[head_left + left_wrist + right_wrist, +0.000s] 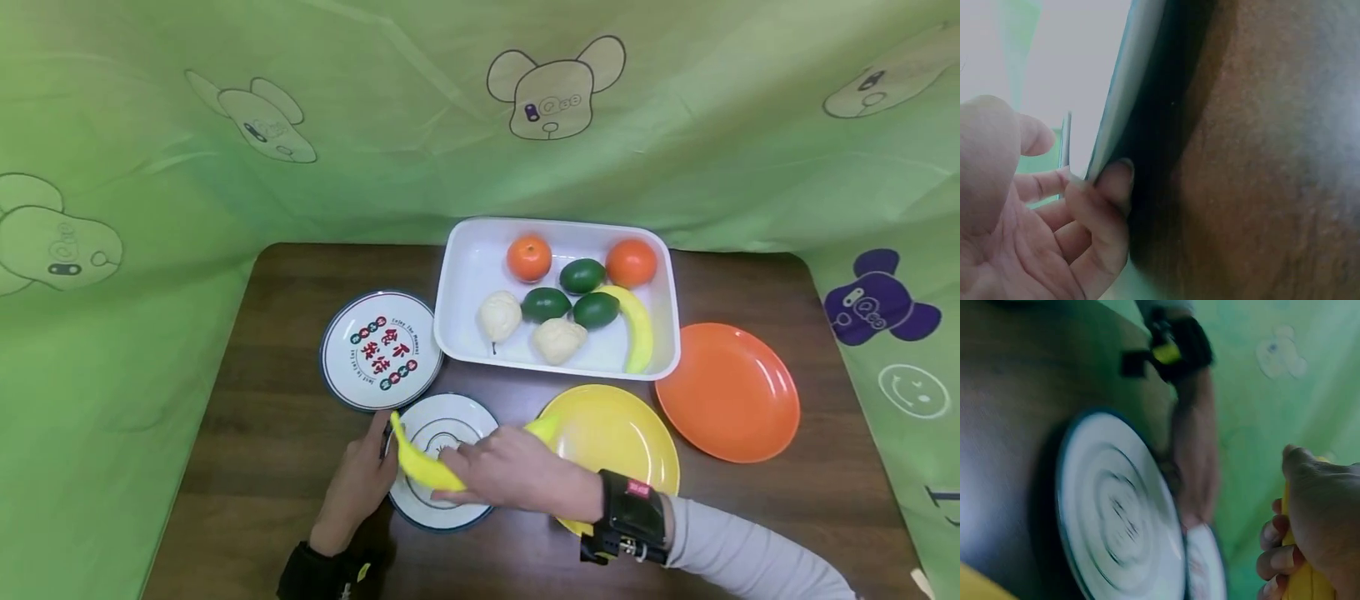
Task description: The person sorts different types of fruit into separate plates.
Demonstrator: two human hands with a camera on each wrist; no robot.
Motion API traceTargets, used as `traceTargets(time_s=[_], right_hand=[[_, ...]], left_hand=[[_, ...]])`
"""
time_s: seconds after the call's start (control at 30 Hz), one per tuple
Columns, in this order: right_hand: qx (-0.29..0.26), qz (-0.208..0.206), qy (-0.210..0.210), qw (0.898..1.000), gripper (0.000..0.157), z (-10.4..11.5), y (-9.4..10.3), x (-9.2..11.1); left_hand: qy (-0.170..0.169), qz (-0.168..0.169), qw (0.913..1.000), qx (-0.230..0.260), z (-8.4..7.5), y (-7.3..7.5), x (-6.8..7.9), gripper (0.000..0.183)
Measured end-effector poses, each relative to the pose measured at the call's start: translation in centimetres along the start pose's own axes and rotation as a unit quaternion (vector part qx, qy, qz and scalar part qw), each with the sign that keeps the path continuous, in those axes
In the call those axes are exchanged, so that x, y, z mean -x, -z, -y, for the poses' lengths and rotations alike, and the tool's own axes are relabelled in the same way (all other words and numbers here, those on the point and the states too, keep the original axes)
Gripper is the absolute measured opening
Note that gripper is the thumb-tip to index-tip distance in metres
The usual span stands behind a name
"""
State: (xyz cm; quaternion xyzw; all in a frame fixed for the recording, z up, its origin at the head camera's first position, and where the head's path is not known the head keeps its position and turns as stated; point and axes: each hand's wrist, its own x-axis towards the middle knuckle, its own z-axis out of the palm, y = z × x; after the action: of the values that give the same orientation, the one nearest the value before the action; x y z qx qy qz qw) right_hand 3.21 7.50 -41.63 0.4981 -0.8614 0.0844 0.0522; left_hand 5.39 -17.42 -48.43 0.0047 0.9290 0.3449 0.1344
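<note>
My right hand (pixel 502 467) grips a yellow banana (pixel 423 467) above the front white plate (pixel 412 500). More yellow shows beyond the knuckles; whether it belongs to the same banana I cannot tell. In the right wrist view, the fingers wrap around the yellow fruit (pixel 1310 584). At the left side of the front white plate, my left hand (pixel 360 479) holds the rim. Its fingers curl against the plate edge (pixel 1113 119) in the left wrist view, one fingertip beneath it. Just behind that hand lies another white plate (pixel 352 333) with red characters.
At the back, a white tray (pixel 555 368) holds two orange fruits, several dark green oval fruits, two whitish fruits and a banana (pixel 639 329). A yellow plate (pixel 637 433) lies beneath and beyond the right forearm. An orange plate (pixel 731 396) stands farther right. Green cloth (pixel 405 167) borders the table.
</note>
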Motion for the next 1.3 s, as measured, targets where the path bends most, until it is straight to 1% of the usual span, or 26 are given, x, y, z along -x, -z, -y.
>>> traceTargets(time_s=[0.1, 0.17, 0.23, 0.33, 0.43, 0.57, 0.7, 0.9, 1.03, 1.07, 1.13, 1.2, 1.23, 1.27, 1.3], right_hand=[[0.024, 0.014, 0.04, 0.999, 0.042, 1.4, -1.7, -0.2], [0.045, 0.018, 0.066, 0.997, 0.042, 2.0, -2.9, -0.2], [0.062, 0.024, 0.086, 0.994, 0.041, 2.4, -4.0, -0.2], [0.067, 0.045, 0.101, 0.992, 0.04, 2.6, -5.2, -0.2], [0.064, 0.075, 0.104, 0.99, 0.038, 2.5, -5.8, -0.3], [0.059, 0.108, 0.105, 0.987, 0.036, 2.1, -6.0, -0.6], [0.039, 0.127, 0.102, 0.986, 0.037, 2.1, -5.9, -0.7], [0.006, 0.143, 0.089, 0.986, 0.047, 2.1, -5.5, -0.7], [-0.025, 0.153, 0.066, 0.986, 0.051, 1.4, -4.5, -0.7], [-0.039, 0.151, 0.056, 0.986, 0.05, 1.0, -4.0, -0.7], [-0.058, 0.128, 0.032, 0.99, 0.047, -0.4, -2.9, -0.6], [-0.067, 0.077, -0.002, 0.995, 0.04, -2.5, -1.4, -0.2], [-0.073, 0.044, -0.026, 0.996, 0.036, -3.8, -0.5, 0.0], [-0.073, 0.003, -0.052, 0.996, 0.032, -5.3, 0.3, 0.4], [-0.068, -0.037, -0.082, 0.994, 0.029, -6.9, 1.1, 1.0]], left_hand=[[-0.01, 0.007, 0.9998, 0.017, 0.5, 0.4, 0.2, 0.021], [-0.011, 0.019, 0.9988, 0.044, 0.7, 0.7, 0.2, 0.02], [0.002, 0.038, 0.9965, 0.074, 0.9, 1.0, 0.3, 0.02], [0.026, 0.07, 0.9907, 0.113, 1.1, 1.3, 0.2, 0.021], [0.047, 0.089, 0.9865, 0.129, 1.3, 1.5, 0.2, 0.021], [0.067, 0.098, 0.9821, 0.146, 1.6, 1.7, 0.1, 0.022], [0.07, 0.101, 0.9789, 0.163, 1.6, 1.8, 0.0, 0.024], [0.074, 0.096, 0.98, 0.158, 1.4, 1.8, 0.0, 0.021], [0.083, 0.09, 0.9814, 0.148, 1.0, 1.5, -0.1, 0.021], [0.084, 0.089, 0.982, 0.144, 0.9, 1.5, -0.1, 0.021], [0.081, 0.083, 0.9848, 0.129, 0.6, 1.2, -0.2, 0.022], [0.072, 0.075, 0.9884, 0.11, 0.5, 1.0, -0.2, 0.021], [0.067, 0.069, 0.9902, 0.101, 0.4, 0.9, -0.3, 0.02], [0.06, 0.063, 0.9921, 0.09, 0.4, 0.9, -0.3, 0.018], [0.053, 0.057, 0.9937, 0.081, 0.3, 0.8, -0.4, 0.016]])
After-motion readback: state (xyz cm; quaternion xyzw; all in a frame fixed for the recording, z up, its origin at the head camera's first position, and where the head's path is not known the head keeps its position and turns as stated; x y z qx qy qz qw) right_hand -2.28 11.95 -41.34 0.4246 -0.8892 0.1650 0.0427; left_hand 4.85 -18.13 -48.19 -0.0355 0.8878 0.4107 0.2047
